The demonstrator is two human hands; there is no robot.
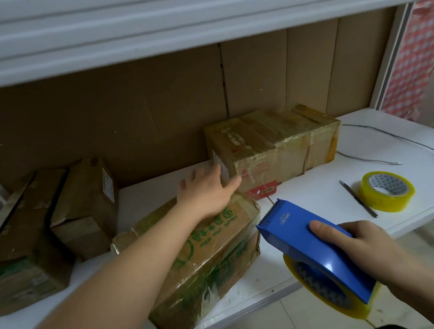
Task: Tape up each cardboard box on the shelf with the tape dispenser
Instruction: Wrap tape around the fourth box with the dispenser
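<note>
Left hand (208,190) reaches spread-fingered, fingertips blurred, toward the taped box (272,151). Right hand (366,243) grips the blue tape dispenser (303,230), its roll partly hidden.

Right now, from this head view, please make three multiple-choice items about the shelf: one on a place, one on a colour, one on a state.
1. Where does the spare tape roll lie?
A. on the shelf, right of the pen
B. on top of a box
C. on the floor

2. What colour is the tape dispenser?
A. red
B. blue
C. grey

3. What is the left hand doing?
A. gripping the pen
B. clenched in a fist
C. reaching with fingers spread toward the taped box at the back

Key: 1 A, the roll rests on the white shelf beside the pen. 2 B, its body in the right hand is blue. 3 C, the straight fingers reach to the taped box and hold nothing.
</note>
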